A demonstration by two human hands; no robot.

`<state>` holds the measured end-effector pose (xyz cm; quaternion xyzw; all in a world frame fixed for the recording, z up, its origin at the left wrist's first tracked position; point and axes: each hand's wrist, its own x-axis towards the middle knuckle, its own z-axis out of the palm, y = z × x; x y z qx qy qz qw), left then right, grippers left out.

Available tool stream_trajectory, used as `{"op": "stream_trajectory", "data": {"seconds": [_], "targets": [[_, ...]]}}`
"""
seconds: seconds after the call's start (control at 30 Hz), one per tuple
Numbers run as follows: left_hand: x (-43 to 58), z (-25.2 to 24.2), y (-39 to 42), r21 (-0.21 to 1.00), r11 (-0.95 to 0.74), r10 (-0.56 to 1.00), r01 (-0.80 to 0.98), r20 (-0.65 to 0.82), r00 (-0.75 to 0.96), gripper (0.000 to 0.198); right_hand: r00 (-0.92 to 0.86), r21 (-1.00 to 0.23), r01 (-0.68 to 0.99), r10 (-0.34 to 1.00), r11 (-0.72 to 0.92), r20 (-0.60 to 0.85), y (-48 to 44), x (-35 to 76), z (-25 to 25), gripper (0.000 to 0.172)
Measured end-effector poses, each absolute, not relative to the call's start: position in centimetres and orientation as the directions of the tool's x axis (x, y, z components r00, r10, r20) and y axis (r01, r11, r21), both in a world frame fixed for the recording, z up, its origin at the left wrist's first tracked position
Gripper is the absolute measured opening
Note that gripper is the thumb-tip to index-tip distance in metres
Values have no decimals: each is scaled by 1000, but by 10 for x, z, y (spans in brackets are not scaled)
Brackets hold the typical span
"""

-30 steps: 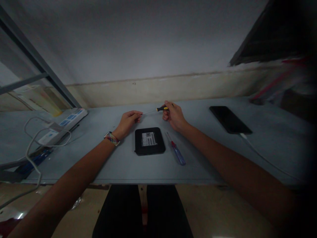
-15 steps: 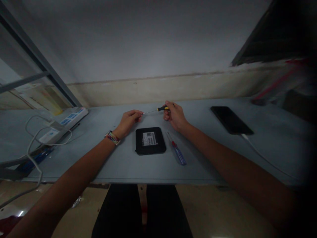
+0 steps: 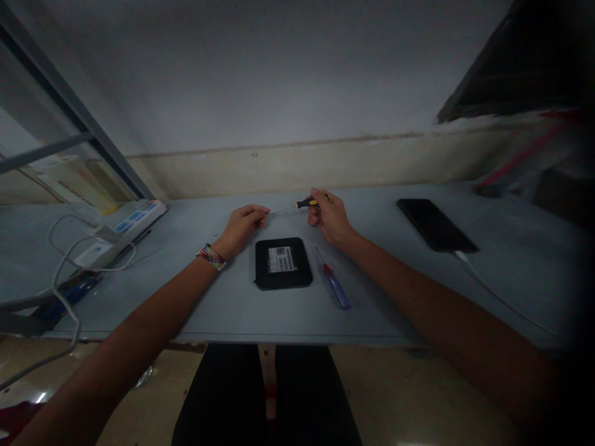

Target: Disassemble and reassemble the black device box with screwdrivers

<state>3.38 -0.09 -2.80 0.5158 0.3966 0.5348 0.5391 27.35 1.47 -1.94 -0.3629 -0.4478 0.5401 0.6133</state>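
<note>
My right hand (image 3: 332, 220) grips the black and yellow handle of a screwdriver (image 3: 305, 203) held level above the table. Its thin metal shaft points left. At the far end, the pinched thumb and fingers of my left hand (image 3: 242, 226) close on the shaft's tip; whether a small part is also between them I cannot make out. Nearer to me, a flat black square box (image 3: 283, 263) with a white printed label facing up lies on the table. Just right of it rests a second screwdriver (image 3: 335, 288) with a clear bluish handle and red collar, untouched.
On the right lies a black phone (image 3: 436, 225) with a white cable (image 3: 497, 291) plugged in. A white power strip (image 3: 121, 234) with looping cords is at the left, beside a grey metal frame (image 3: 74, 93). The wall (image 3: 279, 170) bounds the table's back.
Both hands keep the same grip on the screwdriver. The whole view has shifted very slightly; the box and the second screwdriver lie where they were.
</note>
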Motion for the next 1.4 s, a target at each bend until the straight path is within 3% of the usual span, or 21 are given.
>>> {"op": "stream_trajectory", "data": {"seconds": [0.53, 0.77, 1.07, 1.4], "targets": [[33, -32, -2, 979, -163, 975, -125, 180, 132, 19, 63, -938, -300, 985, 173, 161, 13, 273, -14, 43], [34, -28, -4, 979, -135, 984, -154, 151, 99, 16, 52, -896, -412, 986, 164, 157, 4, 271, -4, 34], [33, -27, -2, 976, -107, 987, -189, 127, 97, 16, 71, -852, -501, 988, 153, 135, 2, 271, 3, 36], [35, -27, -2, 976, -85, 991, -201, 104, 87, 20, 53, -854, -496, 987, 155, 149, 0, 272, 6, 25]]}}
